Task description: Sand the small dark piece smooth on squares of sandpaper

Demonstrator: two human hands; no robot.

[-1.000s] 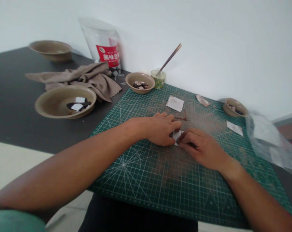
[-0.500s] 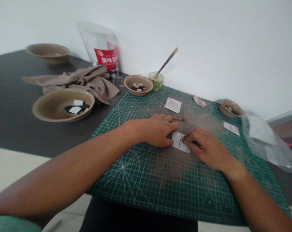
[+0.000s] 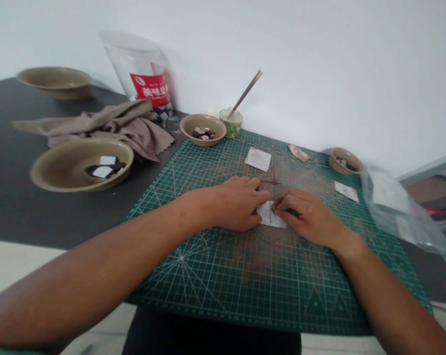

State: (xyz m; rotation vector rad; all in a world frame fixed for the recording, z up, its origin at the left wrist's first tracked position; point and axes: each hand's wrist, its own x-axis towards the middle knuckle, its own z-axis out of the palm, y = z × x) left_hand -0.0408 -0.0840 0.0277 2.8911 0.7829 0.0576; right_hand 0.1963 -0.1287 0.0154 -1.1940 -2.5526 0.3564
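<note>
On the green cutting mat [image 3: 215, 276] lies a small white square sheet [image 3: 273, 220] with a dark streak across it, perhaps sandpaper. My left hand [image 3: 241, 203] rests palm down, with thumb and index finger spread apart at the sheet's left edge, holding it against the mat. Over the sheet's right part, my right hand [image 3: 306, 214] pinches a small dark piece [image 3: 273, 208] against its surface. The fingers mostly cover that piece, so its kind is not clear. Brown dust marks the mat around both hands.
Beyond the hands lie another white square [image 3: 257, 159] and a curled scrap [image 3: 298, 153]. Small bowls [image 3: 202, 123] [image 3: 344, 160] hold dark pieces. A green cup [image 3: 231, 123] holds sticks. At left are larger bowls [image 3: 82, 165], a brown cloth [image 3: 122, 123] and a clear bag [image 3: 149, 74].
The view has shifted slightly, so the table items appear further left. My right hand stays pinched on the sheet, and my left hand still holds its left edge.
</note>
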